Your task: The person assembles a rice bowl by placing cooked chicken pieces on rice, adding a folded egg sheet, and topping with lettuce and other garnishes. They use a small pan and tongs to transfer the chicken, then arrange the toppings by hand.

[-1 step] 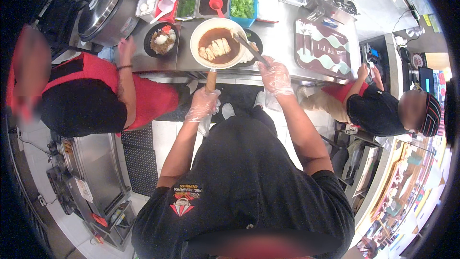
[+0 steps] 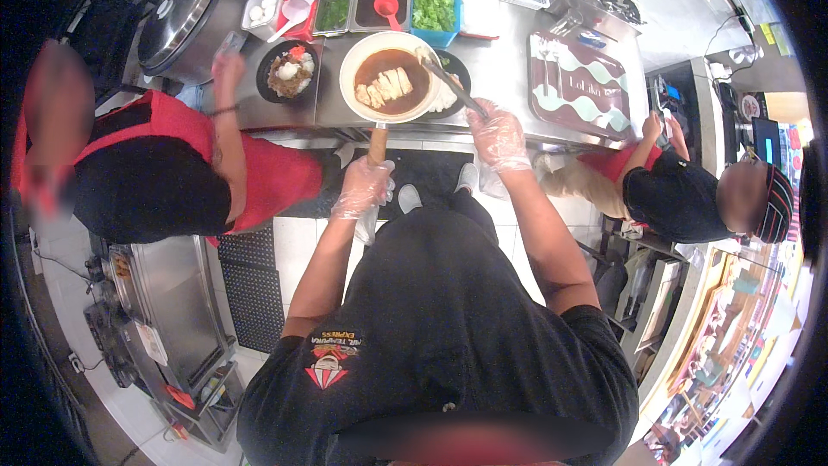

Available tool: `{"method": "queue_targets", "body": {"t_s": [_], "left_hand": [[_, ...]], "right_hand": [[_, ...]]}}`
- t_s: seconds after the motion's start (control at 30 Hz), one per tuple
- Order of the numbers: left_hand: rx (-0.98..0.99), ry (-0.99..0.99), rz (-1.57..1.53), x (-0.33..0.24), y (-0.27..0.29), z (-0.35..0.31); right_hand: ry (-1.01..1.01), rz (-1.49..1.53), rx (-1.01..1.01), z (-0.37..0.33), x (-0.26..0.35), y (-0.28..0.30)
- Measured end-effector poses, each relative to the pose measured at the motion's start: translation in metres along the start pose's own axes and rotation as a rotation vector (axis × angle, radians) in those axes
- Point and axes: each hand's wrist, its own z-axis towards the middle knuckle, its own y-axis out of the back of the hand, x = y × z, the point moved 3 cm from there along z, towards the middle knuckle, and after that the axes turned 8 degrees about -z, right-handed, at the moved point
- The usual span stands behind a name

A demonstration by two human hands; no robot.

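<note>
My gloved left hand (image 2: 365, 187) is closed around the wooden handle (image 2: 378, 145) of a white pan (image 2: 348, 78). In the pan, pale sliced meat (image 2: 385, 89) lies in brown sauce (image 2: 392, 60). My gloved right hand (image 2: 498, 136) grips dark metal tongs (image 2: 457, 86), whose tips reach the pan's right rim. Partly hidden behind the pan and tongs is a black plate (image 2: 464, 78) with white rice. To the pan's left stands a black bowl (image 2: 267, 86) of rice, meat, an egg and red topping.
Behind the pan are a blue tub of lettuce (image 2: 435, 7), a red ladle (image 2: 388, 9) and a container of eggs (image 2: 261, 13). A patterned tray (image 2: 580, 86) lies right. A big cooker (image 2: 185, 22) and co-worker (image 2: 155, 173) are left; another person (image 2: 681, 194) is right.
The left co-worker's hand has shifted slightly, with a pale object now showing at it. My tongs have tilted a little; both my grips look the same.
</note>
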Motion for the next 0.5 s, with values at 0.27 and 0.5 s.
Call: {"method": "queue_targets", "body": {"t_s": [0.27,0.5], "left_hand": [[0.022,0.023,0.006,0.011,0.005,0.006],[0.006,0.031,0.033,0.015,0.006,0.006]], "right_hand": [[-0.132,-0.103,0.017,0.004,-0.049,-0.007],[-0.142,-0.183,0.134,0.018,-0.062,-0.048]]}}
